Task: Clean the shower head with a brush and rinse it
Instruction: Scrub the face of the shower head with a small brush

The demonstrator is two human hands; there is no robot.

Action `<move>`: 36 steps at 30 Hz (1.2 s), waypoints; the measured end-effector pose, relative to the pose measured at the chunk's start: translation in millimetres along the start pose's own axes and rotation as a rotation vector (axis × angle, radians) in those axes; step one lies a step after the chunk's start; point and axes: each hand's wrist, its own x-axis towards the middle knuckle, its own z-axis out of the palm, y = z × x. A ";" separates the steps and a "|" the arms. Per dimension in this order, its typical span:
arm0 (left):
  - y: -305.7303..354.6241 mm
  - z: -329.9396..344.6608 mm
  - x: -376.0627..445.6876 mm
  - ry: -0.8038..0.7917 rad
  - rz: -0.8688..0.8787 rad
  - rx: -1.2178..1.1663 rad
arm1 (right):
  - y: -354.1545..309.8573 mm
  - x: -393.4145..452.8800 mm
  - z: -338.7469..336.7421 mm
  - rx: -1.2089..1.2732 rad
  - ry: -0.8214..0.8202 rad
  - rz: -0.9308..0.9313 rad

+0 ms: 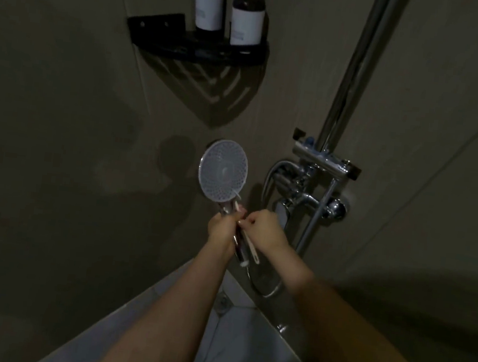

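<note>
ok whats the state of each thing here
shower head: off its mount, face toward camera, no water visible
brush: bristle end on the face's lower edge
left hand: grips the handle
right hand: pinches brush
bottles: upright on shelf

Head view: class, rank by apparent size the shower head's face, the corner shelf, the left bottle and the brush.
1. Corner shelf
2. Shower head, its face
3. Left bottle, cut off by the frame's top edge, so unsure against the face
4. Brush, partly hidden by the right hand
</note>
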 end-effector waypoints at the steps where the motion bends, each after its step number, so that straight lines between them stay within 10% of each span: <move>1: -1.9 3.6 -2.1 -0.012 -0.003 -0.007 | 1.0 0.5 -6.2 0.027 0.087 0.006; 6: -3.3 17.0 -5.0 -0.058 -0.013 -0.119 | 15.6 27.3 -48.3 0.851 0.433 0.390; 17: 2.7 32.7 -12.4 -0.144 -0.011 -0.083 | 13.5 41.1 -80.4 1.971 0.078 0.444; 31: 10.9 38.8 -23.2 -0.209 -0.053 -0.121 | 25.2 42.4 -57.6 2.215 0.047 0.305; 36: 10.9 34.0 -27.2 -0.225 -0.042 -0.077 | 32.5 55.1 -69.7 1.899 0.041 0.428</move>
